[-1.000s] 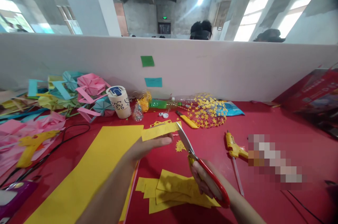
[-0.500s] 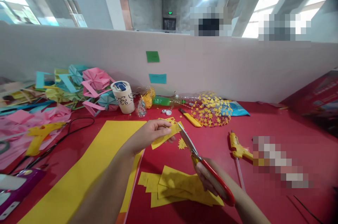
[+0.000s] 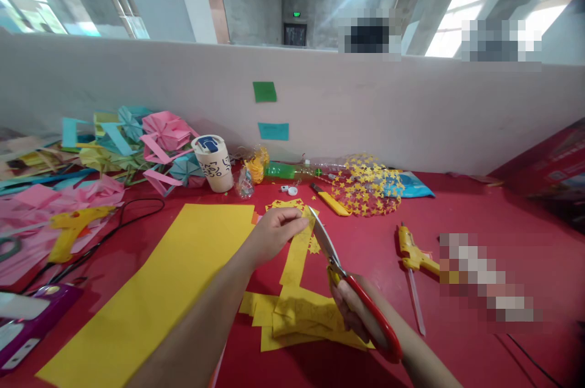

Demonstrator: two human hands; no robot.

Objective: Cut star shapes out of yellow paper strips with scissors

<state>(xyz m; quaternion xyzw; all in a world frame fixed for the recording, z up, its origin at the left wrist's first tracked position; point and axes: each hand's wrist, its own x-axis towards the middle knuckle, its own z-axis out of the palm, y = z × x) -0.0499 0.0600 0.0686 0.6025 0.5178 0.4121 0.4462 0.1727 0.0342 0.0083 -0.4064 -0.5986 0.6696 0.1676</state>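
My left hand (image 3: 278,231) pinches the upper end of a yellow paper strip (image 3: 296,260), which hangs down toward me. In my right hand (image 3: 350,303) is a pair of scissors (image 3: 372,315) with red handles. The blades point up and left, with their tips at the strip's top right edge near my left fingers. Below the strip lies a pile of yellow paper pieces (image 3: 311,318) bearing faint drawn outlines. Small yellow star cut-outs (image 3: 314,245) and paper scraps with star-shaped holes (image 3: 284,205) lie behind the strip.
A large yellow sheet (image 3: 159,278) covers the table at left, near a glue gun (image 3: 68,229) and a purple power strip (image 3: 39,327). Farther back are a cup (image 3: 212,165), a utility knife (image 3: 331,200) and a star-covered bottle (image 3: 365,187). Another glue gun (image 3: 414,254) lies right.
My left hand has shifted slightly right and turned the strip from slanting sideways to hanging lengthwise toward me. The scissors have moved only a little.
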